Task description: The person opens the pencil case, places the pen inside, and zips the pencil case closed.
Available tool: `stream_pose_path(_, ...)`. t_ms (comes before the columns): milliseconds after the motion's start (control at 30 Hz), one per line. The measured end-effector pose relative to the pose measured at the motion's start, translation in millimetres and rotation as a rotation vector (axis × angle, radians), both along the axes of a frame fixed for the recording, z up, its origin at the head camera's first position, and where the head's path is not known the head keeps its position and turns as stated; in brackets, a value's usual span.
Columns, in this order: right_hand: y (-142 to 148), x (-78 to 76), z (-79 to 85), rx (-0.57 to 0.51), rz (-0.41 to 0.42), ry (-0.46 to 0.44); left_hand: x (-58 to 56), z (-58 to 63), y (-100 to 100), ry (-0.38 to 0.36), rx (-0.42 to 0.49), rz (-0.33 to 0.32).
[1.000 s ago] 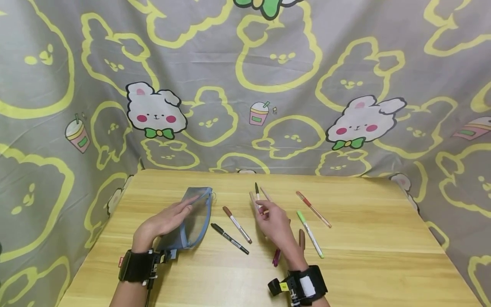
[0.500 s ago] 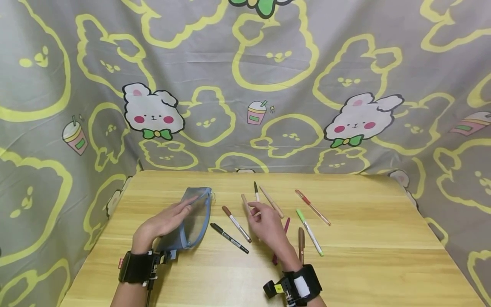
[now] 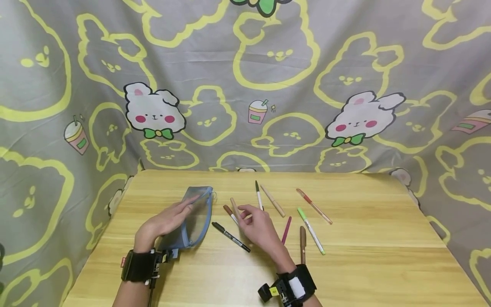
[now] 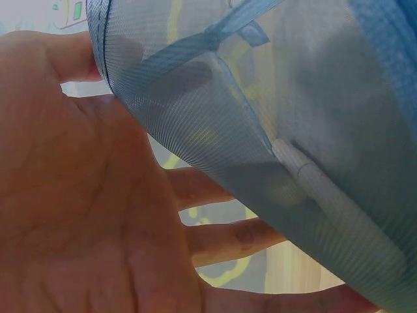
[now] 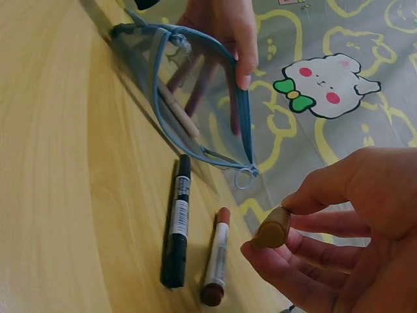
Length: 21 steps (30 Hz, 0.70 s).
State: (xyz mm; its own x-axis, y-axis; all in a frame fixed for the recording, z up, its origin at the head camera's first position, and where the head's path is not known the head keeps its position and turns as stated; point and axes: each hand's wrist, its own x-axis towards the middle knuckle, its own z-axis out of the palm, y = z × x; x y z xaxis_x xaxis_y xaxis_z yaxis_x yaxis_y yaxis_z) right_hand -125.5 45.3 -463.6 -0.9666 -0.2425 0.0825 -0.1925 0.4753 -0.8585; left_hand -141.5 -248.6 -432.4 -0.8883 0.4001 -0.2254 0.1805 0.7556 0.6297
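Above the table (image 3: 368,273), near the mesh pouch (image 3: 209,213) touched by the straight-fingered left hand (image 3: 163,224), right hand (image 3: 258,225) pinches the tan pen (image 3: 234,207): likely light, stiff, slightly slick, best gripped mid-length.

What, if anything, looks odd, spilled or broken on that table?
Nothing looks spilled or broken. The only untidy bit is the loose pens, such as the black marker, which point in different directions across the table beside the open mesh pouch. That seems like ordinary clutter.
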Motion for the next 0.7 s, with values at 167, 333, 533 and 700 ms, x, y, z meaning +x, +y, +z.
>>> stream_pose_path(167, -8.9, -0.1, -2.6, -0.003, 0.000, 0.001, 0.4, 1.3, 1.3, -0.003, -0.005, 0.005)
stream_pose_path(333, -20.2, 1.5, -1.9, 0.009, 0.018, 0.024, 0.2, 0.1, 0.7, 0.005, -0.019, 0.005)
stream_pose_path(533, -36.8, 2.4, 4.1, -0.007, 0.024, 0.024, -0.6, -1.0, -1.3, 0.005, -0.006, 0.017)
stream_pose_path(700, -51.0, 0.7, 7.1, -0.021, 0.026, -0.010, -0.8, -0.8, -2.1, 0.005, 0.006, 0.016)
